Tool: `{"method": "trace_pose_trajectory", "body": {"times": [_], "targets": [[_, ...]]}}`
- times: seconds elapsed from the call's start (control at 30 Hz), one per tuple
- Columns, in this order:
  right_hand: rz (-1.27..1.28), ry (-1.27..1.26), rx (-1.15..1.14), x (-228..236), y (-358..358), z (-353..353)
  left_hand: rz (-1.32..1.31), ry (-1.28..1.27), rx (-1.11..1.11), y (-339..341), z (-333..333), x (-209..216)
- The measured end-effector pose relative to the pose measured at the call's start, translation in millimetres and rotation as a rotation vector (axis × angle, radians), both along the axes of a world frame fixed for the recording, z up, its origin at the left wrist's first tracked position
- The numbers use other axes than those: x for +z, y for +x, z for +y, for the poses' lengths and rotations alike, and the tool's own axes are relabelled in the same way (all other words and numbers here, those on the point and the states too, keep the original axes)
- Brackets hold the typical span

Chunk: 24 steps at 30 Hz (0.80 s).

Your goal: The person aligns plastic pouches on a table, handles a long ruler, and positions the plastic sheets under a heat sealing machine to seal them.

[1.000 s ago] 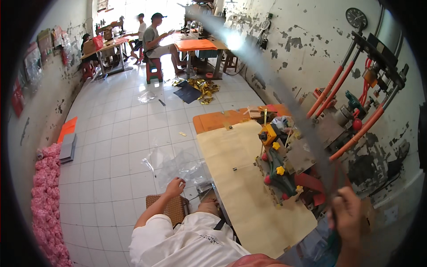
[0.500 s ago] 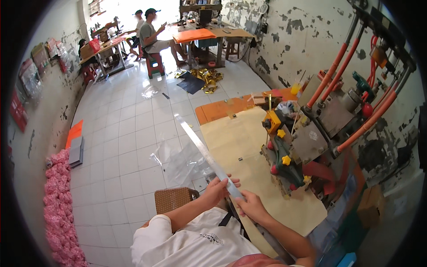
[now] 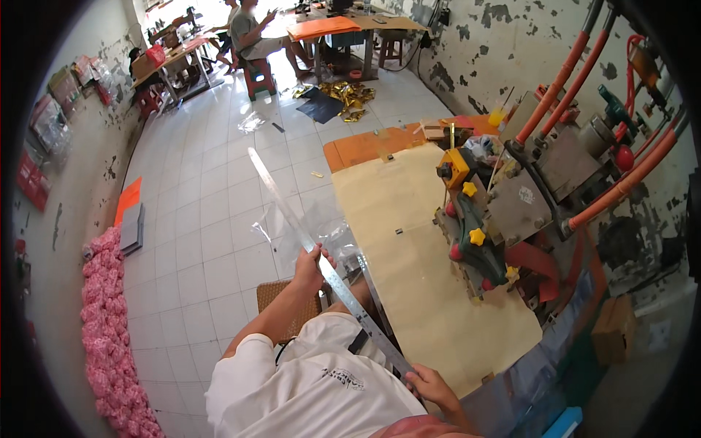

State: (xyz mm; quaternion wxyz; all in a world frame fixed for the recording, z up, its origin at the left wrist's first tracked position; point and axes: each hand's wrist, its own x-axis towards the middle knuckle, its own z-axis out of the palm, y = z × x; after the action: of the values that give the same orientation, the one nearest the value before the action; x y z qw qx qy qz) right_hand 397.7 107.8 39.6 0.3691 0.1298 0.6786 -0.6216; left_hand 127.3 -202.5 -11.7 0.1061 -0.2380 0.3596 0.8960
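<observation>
A long metal ruler [image 3: 341,288] runs slantwise in front of my body, its far end up over the tiled floor and its near end low by my right hip. My left hand [image 3: 311,269] is closed around it near the middle. Down at the near end, my right hand [image 3: 432,385] grips it with thumb and fingers. To the right of the ruler lies a worktable covered with a cream sheet [image 3: 409,277]; a small dark piece [image 3: 399,231] rests on that sheet.
A press machine [image 3: 504,212] with orange hoses stands on the table's right side. Left of me is a woven stool [image 3: 281,303], with clear plastic [image 3: 296,226] on the floor beyond it. Pink bundles [image 3: 106,314] line the left wall. Two people sit at the far tables.
My hands have spread apart along the ruler: the left has moved up and left, the right down toward the near end. The view has tilted down a little.
</observation>
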Motion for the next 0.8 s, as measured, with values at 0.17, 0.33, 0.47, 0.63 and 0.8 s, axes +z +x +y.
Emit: {"method": "trace_pose_trajectory", "body": {"times": [0.17, 0.33, 0.47, 0.63, 0.8], "targets": [[0.174, 0.216, -0.147, 1.0, 10.8, -10.6, -0.11, -0.012, 0.028, 0.7, -4.0, -40.0], [0.525, 0.379, -0.083, -6.0, 2.8, -18.3, -0.261, 0.068, 0.084, -14.0, -10.4, -65.7], [0.438, 0.319, -0.107, -8.5, -9.7, -31.3, -0.276, 0.031, 0.122, -17.2, -21.4, -74.2], [0.344, 0.26, -0.078, -19.4, -27.3, -54.6, -0.246, 0.192, 0.08, -22.3, -36.3, -82.8], [0.445, 0.018, -0.043, -48.7, -63.9, -70.1, -0.256, 0.033, 0.213, -45.8, -54.0, -90.7]]}}
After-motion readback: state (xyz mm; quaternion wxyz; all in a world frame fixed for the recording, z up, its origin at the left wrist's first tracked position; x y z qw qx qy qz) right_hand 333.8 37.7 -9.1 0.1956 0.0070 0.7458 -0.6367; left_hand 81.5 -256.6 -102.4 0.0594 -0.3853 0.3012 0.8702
